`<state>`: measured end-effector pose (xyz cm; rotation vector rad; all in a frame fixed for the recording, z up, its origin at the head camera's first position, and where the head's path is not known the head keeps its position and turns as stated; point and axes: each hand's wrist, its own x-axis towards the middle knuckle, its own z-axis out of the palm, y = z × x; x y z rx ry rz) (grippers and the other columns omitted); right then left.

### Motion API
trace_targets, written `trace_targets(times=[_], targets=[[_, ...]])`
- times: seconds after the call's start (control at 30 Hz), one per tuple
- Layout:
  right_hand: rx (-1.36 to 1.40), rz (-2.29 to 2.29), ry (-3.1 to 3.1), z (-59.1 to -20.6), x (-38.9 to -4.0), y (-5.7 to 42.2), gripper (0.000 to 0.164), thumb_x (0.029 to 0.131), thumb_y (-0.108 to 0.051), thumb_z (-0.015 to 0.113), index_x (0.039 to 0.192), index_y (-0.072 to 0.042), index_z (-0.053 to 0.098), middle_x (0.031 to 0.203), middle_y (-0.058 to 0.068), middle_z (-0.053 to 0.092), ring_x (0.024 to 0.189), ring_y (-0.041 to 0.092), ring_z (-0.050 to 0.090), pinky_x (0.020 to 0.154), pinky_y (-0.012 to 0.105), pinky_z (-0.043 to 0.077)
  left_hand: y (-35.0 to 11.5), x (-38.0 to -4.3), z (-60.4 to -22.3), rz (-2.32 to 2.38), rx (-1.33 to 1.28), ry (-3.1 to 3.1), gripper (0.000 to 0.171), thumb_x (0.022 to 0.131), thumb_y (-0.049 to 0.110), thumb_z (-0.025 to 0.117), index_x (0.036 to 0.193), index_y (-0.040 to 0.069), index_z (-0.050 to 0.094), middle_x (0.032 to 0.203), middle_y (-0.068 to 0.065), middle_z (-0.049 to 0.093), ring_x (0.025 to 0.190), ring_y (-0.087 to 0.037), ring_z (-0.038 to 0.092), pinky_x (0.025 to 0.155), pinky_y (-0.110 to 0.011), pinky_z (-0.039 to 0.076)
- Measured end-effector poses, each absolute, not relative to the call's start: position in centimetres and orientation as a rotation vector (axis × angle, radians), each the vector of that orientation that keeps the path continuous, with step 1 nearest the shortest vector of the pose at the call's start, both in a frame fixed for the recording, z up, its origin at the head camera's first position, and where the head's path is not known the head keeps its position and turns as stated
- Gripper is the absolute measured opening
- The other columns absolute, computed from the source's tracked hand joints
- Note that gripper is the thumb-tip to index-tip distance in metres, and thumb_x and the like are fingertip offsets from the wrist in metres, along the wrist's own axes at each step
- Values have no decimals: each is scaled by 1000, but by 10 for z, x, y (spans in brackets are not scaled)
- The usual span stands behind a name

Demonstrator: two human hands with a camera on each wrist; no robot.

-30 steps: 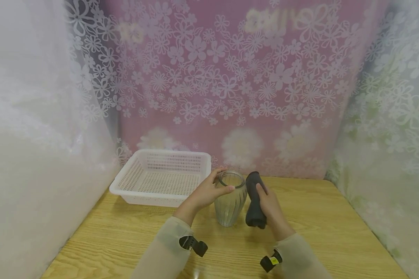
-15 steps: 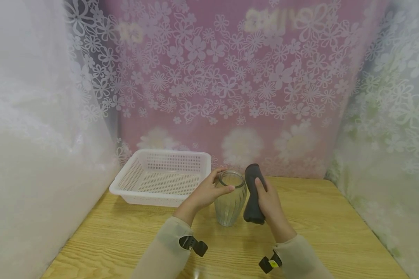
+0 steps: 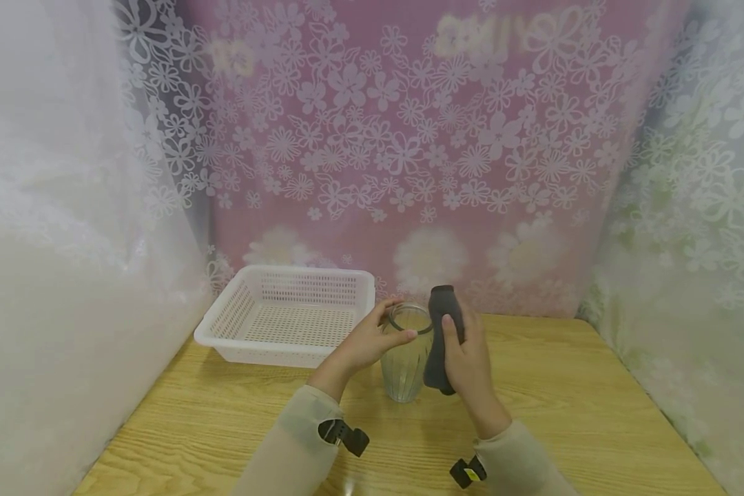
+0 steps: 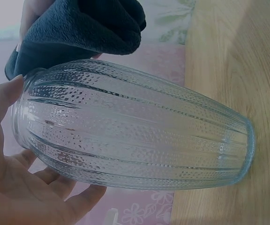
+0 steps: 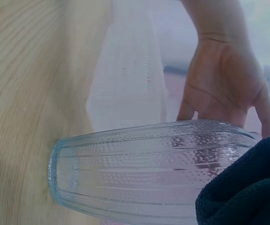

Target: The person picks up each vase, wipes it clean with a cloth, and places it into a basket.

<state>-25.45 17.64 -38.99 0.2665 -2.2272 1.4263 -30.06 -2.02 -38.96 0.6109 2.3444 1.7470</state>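
Count: one clear, ribbed glass vase (image 3: 401, 372); one folded dark grey-blue plush cloth (image 3: 436, 355); one white perforated rectangular plastic basket (image 3: 266, 346); two hands, each coming from a beige sleeve (image 3: 288, 448) with a black device at the wrist (image 3: 356, 441).

Surface: light yellow-brown wood grain (image 3: 223, 427). Behind it hangs a pink-purple sheet (image 3: 359, 138) printed with white flowers; a pale, cloudy sheet (image 3: 68, 227) closes the left side, and a whitish one with floral print and green tints (image 3: 688, 227) the right.

Vase position: upright, base on the surface, at the basket's front right corner, between the hands. Left hand (image 3: 362, 343) grips it at the top, thumb at the rim, fingers round the far side. Right hand (image 3: 471, 358) grips the cloth, thumb across its near face. In both wrist views the cloth overlaps the vase near the mouth; amount of contact unclear.

Vase appearance: transparent, faintly bluish at the base; rounded rim, broad shoulder, body tapering downward. Lengthwise ribs alternate with bands of small raised dots.
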Motion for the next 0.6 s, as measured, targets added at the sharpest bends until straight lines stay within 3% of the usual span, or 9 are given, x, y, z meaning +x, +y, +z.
trace_targets(times=[0.27, 0.6], targets=[[296, 1261, -2120, -402, -258, 164, 50, 107, -28, 49, 156, -21, 38, 144, 19, 41, 105, 33, 51, 74, 50, 52, -20, -302, -392, 1748, 623, 2333, 74, 88, 51, 74, 150, 43, 36, 161, -1, 30, 150, -29, 24, 113, -61, 29], [283, 1177, -2098, -411, -266, 155, 55, 105, -30, 53, 157, -24, 36, 149, 19, 38, 105, 36, 51, 72, 52, 51, -20, -303, -391, 1756, 625, 2335, 74, 88, 49, 74, 151, 42, 36, 162, -4, 29, 150, -29, 24, 113, -62, 29]])
